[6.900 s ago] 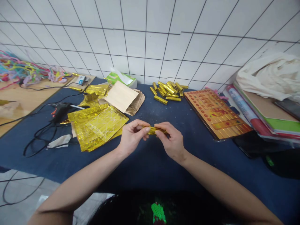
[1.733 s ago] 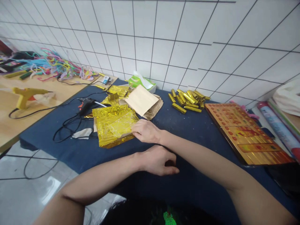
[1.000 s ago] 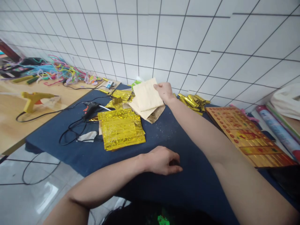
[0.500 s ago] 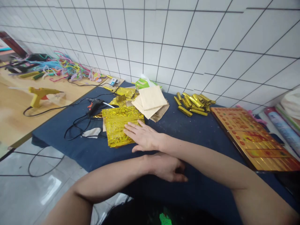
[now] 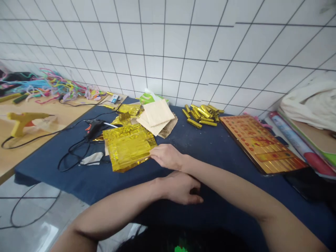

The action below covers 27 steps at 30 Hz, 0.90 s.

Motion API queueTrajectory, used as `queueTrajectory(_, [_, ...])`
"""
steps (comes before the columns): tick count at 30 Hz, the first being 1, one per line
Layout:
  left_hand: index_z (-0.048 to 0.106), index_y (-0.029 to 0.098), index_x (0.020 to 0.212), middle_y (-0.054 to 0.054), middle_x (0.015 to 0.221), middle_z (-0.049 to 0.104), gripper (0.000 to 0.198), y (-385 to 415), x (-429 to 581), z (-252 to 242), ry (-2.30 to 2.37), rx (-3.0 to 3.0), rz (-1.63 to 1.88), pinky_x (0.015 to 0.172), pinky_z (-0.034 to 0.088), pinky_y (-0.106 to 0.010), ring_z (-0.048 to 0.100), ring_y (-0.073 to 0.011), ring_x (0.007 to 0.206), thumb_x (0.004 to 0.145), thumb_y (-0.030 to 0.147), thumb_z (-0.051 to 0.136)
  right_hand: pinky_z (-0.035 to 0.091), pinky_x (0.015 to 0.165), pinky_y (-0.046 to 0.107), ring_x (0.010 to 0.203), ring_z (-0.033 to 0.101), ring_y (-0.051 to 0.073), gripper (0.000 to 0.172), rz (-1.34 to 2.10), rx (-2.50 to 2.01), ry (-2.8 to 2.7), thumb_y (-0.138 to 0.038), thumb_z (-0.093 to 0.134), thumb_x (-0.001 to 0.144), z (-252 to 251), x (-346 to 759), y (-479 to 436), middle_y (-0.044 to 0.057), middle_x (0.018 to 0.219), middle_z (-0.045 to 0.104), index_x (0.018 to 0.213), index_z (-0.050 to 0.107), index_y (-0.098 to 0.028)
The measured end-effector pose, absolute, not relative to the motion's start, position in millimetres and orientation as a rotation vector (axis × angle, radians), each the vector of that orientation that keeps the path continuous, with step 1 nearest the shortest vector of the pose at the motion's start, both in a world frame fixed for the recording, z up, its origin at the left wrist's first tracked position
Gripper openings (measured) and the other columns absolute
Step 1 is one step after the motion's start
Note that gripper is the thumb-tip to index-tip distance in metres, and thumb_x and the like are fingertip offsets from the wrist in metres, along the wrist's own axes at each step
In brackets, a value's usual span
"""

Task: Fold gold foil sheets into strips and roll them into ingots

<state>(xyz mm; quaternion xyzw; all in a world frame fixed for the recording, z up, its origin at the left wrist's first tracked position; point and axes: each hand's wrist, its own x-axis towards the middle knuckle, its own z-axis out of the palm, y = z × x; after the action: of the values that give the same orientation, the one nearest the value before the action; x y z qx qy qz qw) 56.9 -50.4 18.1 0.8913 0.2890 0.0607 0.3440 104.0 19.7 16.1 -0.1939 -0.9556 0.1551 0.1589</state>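
Note:
A stack of shiny gold foil sheets (image 5: 130, 143) lies on the dark blue cloth in front of me. My right hand (image 5: 166, 156) is closed at its lower right corner, fingertips pinching the edge of the foil. My left hand (image 5: 181, 189) rests on the cloth beneath my right wrist, pointing right, with the forearms crossed. Its fingers are loosely bent, a gap shows between them and the thumb, and nothing is seen in it. Behind the foil sit tan paper squares (image 5: 159, 112) and crumpled gold scraps (image 5: 128, 110).
Gold foil rolls (image 5: 203, 113) lie in a pile by the tiled wall. A black glue gun (image 5: 93, 128) with its cable is left of the foil, near a white scrap (image 5: 91, 158). A yellow glue gun (image 5: 25, 121) lies on the wooden table. At right is a printed gold box (image 5: 262, 143).
My right hand has gone from lying flat and spread on the foil to pinching its lower right corner. The left hand keeps its pose. The view has shifted to the right.

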Motion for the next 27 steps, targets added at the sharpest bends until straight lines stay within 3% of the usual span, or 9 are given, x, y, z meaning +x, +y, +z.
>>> queueTrajectory(6, [0.064,0.018,0.085,0.001,0.071,0.064,0.020,-52.4,56.0,27.3,0.766,2.308,0.175,0.057,0.041,-0.019,0.057,-0.0101,0.061,0.078,0.035,0.055,0.044,0.060,0.026,0.058,0.057,0.012,0.005,1.388,-1.043,-1.416,-0.023,0.059,0.071,31.2,182.8,1.8,-0.003,0.065,0.062,0.073,0.058,-0.019])
queueTrajectory(9, [0.063,0.017,0.087,0.000,0.076,0.064,0.018,-57.8,56.1,30.4,0.793,2.320,0.249,0.059,0.043,-0.019,0.058,-0.0104,0.064,0.081,0.031,0.052,0.046,0.056,0.026,0.050,0.056,0.011,0.016,1.501,-1.095,-0.714,-0.016,0.065,0.059,29.1,224.4,-10.5,-0.005,0.056,0.059,0.067,0.052,-0.020])
queueTrajectory(12, [0.061,0.017,0.090,-0.003,0.077,0.063,0.018,-64.1,58.6,33.9,0.816,2.431,0.382,0.062,0.046,-0.022,0.059,-0.0123,0.067,0.083,0.026,0.047,0.047,0.054,0.027,0.048,0.057,0.013,0.015,1.517,-1.141,-0.416,-0.013,0.062,0.061,20.2,246.5,-29.0,-0.004,0.053,0.058,0.065,0.049,-0.020])
queueTrajectory(15, [0.058,0.019,0.100,-0.006,0.090,0.063,0.021,-66.3,65.6,37.5,0.843,2.551,0.473,0.073,0.048,-0.028,0.060,-0.0166,0.082,0.083,0.028,0.047,0.048,0.059,0.030,0.054,0.060,0.015,0.003,1.655,-1.138,-0.391,-0.019,0.057,0.072,9.9,245.6,-49.1,0.001,0.059,0.063,0.072,0.054,-0.018])
queueTrajectory(19, [0.042,0.018,0.124,-0.011,0.121,0.052,0.056,-57.5,76.8,34.4,1.055,2.691,0.366,0.092,0.041,-0.039,0.048,-0.0248,0.112,0.074,0.038,0.060,0.048,0.070,0.032,0.067,0.063,0.015,0.013,1.830,-1.033,-0.489,-0.025,0.054,0.077,5.6,231.7,-68.3,0.005,0.071,0.066,0.079,0.061,-0.015])
queueTrajectory(22, [0.038,0.015,0.127,-0.014,0.124,0.050,0.062,-46.9,78.3,27.1,1.221,2.781,0.212,0.089,0.040,-0.040,0.048,-0.0271,0.111,0.075,0.041,0.058,0.048,0.073,0.033,0.070,0.063,0.015,0.020,1.908,-1.062,-0.763,-0.031,0.053,0.078,10.5,231.1,-74.0,0.006,0.076,0.066,0.078,0.063,-0.014])
queueTrajectory(24, [0.040,0.014,0.126,-0.014,0.115,0.056,0.059,-40.9,76.0,24.2,1.246,2.827,0.128,0.085,0.040,-0.040,0.053,-0.0272,0.103,0.078,0.042,0.056,0.048,0.073,0.035,0.070,0.062,0.016,0.019,1.766,-1.217,-1.134,-0.031,0.054,0.077,14.7,239.2,-74.0,0.005,0.075,0.066,0.074,0.063,-0.015])
queueTrajectory(27, [0.044,0.014,0.123,-0.014,0.108,0.060,0.053,-33.3,72.4,24.5,1.228,2.882,0.096,0.083,0.039,-0.040,0.054,-0.0273,0.099,0.080,0.043,0.054,0.046,0.081,0.040,0.083,0.061,0.020,0.017,1.036,-1.458,-1.746,-0.026,0.052,0.078,18.3,262.0,-68.8,0.007,0.086,0.067,0.083,0.065,-0.016])
